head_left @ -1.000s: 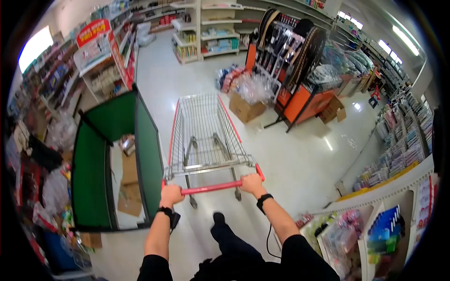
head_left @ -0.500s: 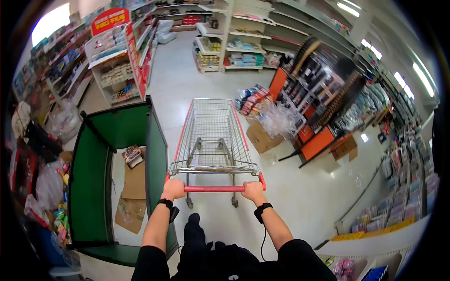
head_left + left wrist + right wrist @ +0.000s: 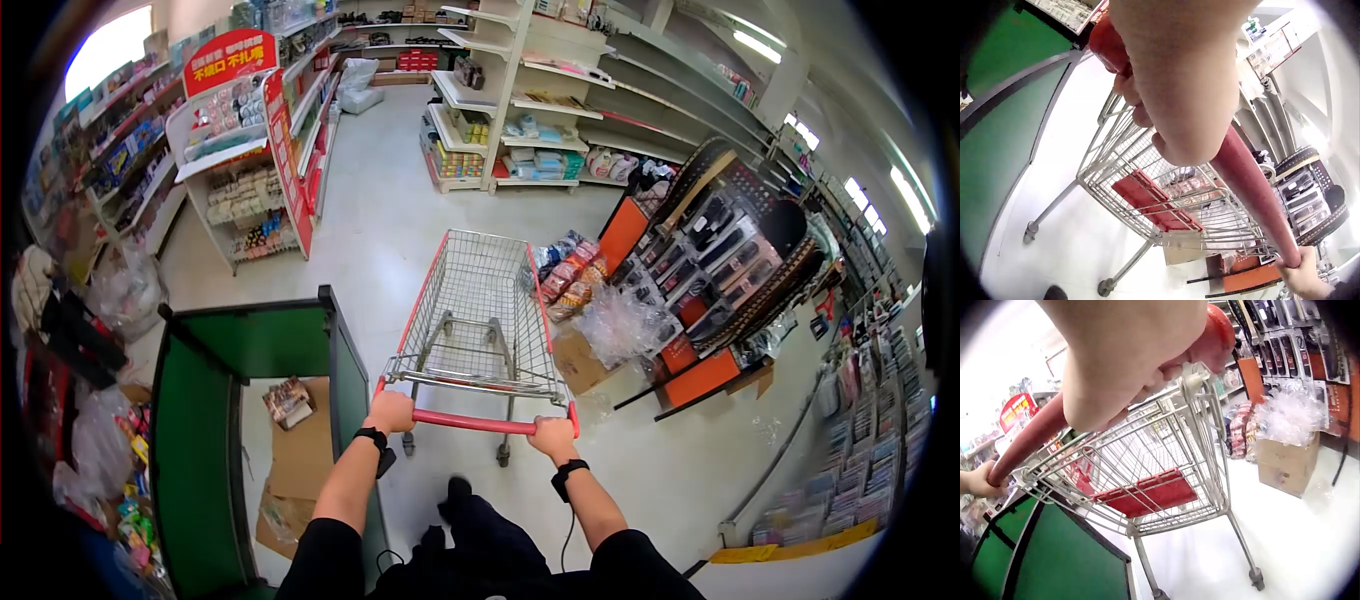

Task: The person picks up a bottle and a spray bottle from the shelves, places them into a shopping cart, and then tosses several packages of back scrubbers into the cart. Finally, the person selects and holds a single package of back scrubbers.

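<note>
A wire shopping cart [image 3: 478, 300] with red side trim stands in front of the person, its basket bare inside. My left hand [image 3: 391, 410] grips the left end of its red handlebar [image 3: 470, 422], and my right hand [image 3: 553, 438] grips the right end. In the left wrist view the fingers [image 3: 1141, 115] curl round the bar. From the right wrist, the hand [image 3: 1129, 369] wraps the bar beside its red end cap [image 3: 1219, 339]. A red panel [image 3: 1147, 492] sits at the near end of the basket.
Close on the left stands a green-walled bin [image 3: 205, 440] holding flattened cardboard [image 3: 300, 445]. To the right, a cardboard box [image 3: 580, 362] with clear plastic sits by an orange-based display rack [image 3: 700, 270]. Shelves [image 3: 545, 100] and a red-signed stand [image 3: 235, 150] line the aisle ahead.
Both hands have kept their grip on the handlebar. The cart has advanced along the aisle; the far shelves look nearer, and the green bin and display rack have slid lower in the view.
</note>
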### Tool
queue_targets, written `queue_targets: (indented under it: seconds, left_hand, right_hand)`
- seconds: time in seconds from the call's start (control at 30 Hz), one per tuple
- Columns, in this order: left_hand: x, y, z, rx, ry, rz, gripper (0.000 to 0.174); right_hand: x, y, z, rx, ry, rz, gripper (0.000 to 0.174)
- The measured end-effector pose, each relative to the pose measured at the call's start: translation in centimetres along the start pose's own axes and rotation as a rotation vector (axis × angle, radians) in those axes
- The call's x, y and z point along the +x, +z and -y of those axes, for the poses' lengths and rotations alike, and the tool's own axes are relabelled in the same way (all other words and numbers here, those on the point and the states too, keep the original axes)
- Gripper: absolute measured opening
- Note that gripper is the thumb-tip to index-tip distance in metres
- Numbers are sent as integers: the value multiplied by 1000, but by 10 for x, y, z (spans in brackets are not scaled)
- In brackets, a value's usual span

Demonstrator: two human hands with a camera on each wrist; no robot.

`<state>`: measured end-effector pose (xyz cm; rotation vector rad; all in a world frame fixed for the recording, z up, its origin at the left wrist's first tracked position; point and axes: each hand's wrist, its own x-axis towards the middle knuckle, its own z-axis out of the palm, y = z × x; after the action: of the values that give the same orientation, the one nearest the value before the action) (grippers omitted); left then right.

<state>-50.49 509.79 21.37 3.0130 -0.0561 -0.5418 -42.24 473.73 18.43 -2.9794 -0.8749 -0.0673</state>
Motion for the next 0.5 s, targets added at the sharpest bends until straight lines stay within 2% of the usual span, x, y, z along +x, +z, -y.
queue_targets:
  seconds: [0.27,0.5]
  left_hand:
    - [145,-60,56,-35,-48,-32,22]
    - [251,-91,111,-43,-47,-19,23]
  right_hand:
    - [186,14,-49,27,-46,-89,21]
    - [317,13,-67,49,-29,7,18]
